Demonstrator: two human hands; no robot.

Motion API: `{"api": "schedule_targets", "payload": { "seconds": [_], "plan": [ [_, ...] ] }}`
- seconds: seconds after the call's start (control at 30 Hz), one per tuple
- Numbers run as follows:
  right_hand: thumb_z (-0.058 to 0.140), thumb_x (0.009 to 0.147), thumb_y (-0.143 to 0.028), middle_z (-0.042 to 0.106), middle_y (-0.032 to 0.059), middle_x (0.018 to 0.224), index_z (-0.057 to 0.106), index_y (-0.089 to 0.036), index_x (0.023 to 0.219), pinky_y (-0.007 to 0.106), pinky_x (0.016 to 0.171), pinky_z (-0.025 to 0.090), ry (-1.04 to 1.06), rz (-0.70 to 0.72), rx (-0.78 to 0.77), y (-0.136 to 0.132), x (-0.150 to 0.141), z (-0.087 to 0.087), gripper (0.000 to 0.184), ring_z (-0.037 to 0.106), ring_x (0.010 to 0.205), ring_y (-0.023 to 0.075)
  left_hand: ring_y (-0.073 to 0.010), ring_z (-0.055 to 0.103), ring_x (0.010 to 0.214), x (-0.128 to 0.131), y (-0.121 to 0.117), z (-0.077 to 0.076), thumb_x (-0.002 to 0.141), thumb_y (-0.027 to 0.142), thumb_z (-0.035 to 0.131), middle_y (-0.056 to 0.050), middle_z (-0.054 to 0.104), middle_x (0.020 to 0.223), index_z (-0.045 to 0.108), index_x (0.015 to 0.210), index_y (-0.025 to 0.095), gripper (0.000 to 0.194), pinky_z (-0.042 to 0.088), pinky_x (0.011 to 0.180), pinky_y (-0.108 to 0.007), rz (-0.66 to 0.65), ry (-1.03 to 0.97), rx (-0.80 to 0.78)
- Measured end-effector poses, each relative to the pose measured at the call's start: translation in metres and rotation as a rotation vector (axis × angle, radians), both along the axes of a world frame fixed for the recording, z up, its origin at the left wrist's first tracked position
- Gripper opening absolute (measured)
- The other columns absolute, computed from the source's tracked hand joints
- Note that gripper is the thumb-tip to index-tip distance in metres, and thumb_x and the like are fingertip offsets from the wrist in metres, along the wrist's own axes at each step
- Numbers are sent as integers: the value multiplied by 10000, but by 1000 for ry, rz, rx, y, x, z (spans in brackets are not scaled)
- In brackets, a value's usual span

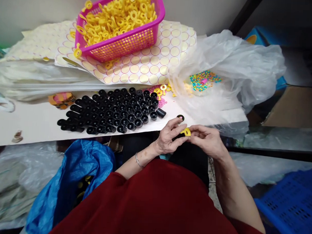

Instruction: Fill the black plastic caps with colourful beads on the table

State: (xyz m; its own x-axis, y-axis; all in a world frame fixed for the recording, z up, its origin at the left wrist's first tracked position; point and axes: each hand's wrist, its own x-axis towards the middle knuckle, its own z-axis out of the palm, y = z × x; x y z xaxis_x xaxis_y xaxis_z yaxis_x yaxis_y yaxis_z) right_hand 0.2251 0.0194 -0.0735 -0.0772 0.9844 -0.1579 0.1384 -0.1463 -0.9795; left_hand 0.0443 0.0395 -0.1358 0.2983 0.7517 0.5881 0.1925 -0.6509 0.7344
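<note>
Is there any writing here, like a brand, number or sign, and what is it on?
No readable text anywhere in this picture.
Paper sheet: printed circles, with no words that I can make out.
Pink basket: no visible lettering.
Black caps and the held yellow piece: any marks are too small to read.

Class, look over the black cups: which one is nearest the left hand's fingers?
The black cup right beside the left hand, with pink showing inside. It is farther right than every other cup, apart from the grouped cups.
</note>
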Motion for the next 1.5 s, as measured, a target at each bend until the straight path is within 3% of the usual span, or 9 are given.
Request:
{"api": "schedule_targets", "payload": {
  "seconds": [0.07, 0.13, 0.27, 0.4, 0.5, 0.77, 1.2, 1.33, 1.5],
  "plan": [
    [880, 612, -434, 663, 10, 603, 725, -168, 793, 243, 487, 490, 60, 71, -103, -10, -1, 0, 358, 598, 526, 128, -174, 667, 859, -3, -2, 11, 932, 410, 597, -121, 700, 1048, 742, 1007, 193, 272, 576, 753, -315, -122, -3, -40],
    [861, 655, -468, 669, 23, 611, 721, -165, 803, 258, 490, 509, 91, 28, -90, -17, -6, -2, 364, 617, 530, 142, -160, 661, 777, -4, -3, 21, 933, 413, 603, -88, 710, 858, 746, 831, 183, 289, 557, 715, -295, -132, -76, -139],
    [758, 812, -382, 725, 67, 923, 719, -201, 1010, 285, 577, 568, -114, -178, 326, -27, -21, -11, 270, 647, 620, 132, -98, 523, 536, 2, -6, 35, 842, 522, 693, -4, 600, 581, 718, 707, 156, 391, 447, 543, -244, 17, -286, -612],
    [685, 871, -270, 708, 110, 1080, 698, -228, 1129, 332, 696, 603, -480, -100, 657, -20, -25, -18, 262, 678, 778, 181, -66, 421, 475, 13, 0, 45, 693, 599, 780, 37, 517, 510, 691, 648, 138, 472, 351, 477, -222, 46, -432, -956],
    [621, 905, -252, 697, 119, 1051, 684, -222, 1131, 349, 786, 593, -604, -60, 740, -4, -21, -21, 236, 680, 908, 218, -65, 432, 509, 20, 12, 48, 663, 572, 804, 39, 511, 524, 645, 592, 138, 468, 347, 503, -222, 90, -465, -960],
    [639, 866, -311, 620, 79, 981, 662, -190, 955, 300, 654, 516, -647, -21, 676, 40, -11, -36, 152, 597, 739, 164, -56, 432, 501, 18, 33, 39, 795, 539, 713, 58, 504, 588, 607, 711, 165, 397, 340, 484, -197, 188, -447, -938],
    [611, 818, -245, 618, 61, 902, 677, -196, 878, 307, 688, 502, -629, 16, 561, 52, -15, -43, 102, 588, 737, 170, -72, 496, 507, 31, 37, 29, 728, 432, 795, 70, 526, 543, 610, 721, 162, 326, 388, 508, -186, 259, -494, -995],
    [634, 766, -216, 642, 43, 900, 699, -195, 886, 291, 660, 514, -460, -27, 471, 50, -15, -40, 138, 579, 700, 143, -92, 523, 595, 35, 39, 18, 677, 445, 833, 53, 556, 594, 595, 677, 163, 369, 406, 581, -207, 322, -406, -924],
    [784, 716, -453, 660, 5, 794, 722, -192, 891, 243, 514, 473, 8, -102, 180, 46, -18, -40, 320, 555, 573, 98, -101, 515, 633, 38, 38, 13, 751, 397, 768, 33, 566, 630, 579, 617, 164, 328, 402, 593, -214, 357, -357, -873]
  ]
}}
